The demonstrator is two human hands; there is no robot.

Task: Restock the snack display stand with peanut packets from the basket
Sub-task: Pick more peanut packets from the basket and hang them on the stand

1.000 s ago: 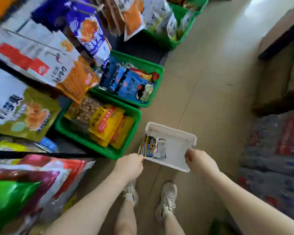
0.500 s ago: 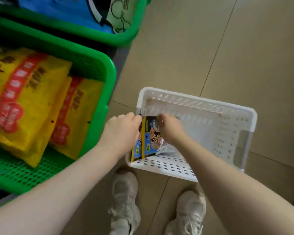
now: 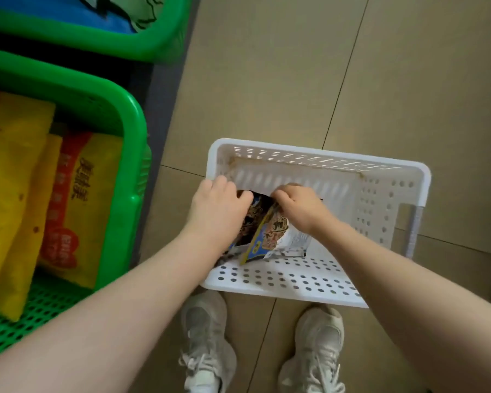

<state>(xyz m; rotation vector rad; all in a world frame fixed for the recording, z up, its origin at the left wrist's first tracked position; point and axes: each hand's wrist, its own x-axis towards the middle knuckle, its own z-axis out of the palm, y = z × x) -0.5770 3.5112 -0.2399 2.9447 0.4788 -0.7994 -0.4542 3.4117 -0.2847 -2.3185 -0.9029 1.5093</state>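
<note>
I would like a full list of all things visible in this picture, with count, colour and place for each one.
white basket: one, white, perforated, on the floor ahead of the shoes
peanut packets: at least two, blue and yellow print, in the basket's left end
green baskets: two, green, at the left
yellow bags: at least two, yellow and red, in the nearer green basket
blue packet: one, blue, in the farther green basket
floor: beige tiles
shoes: two, pale grey, bottom centre
left hand: gripping the packets
right hand: pinching the packets
</note>
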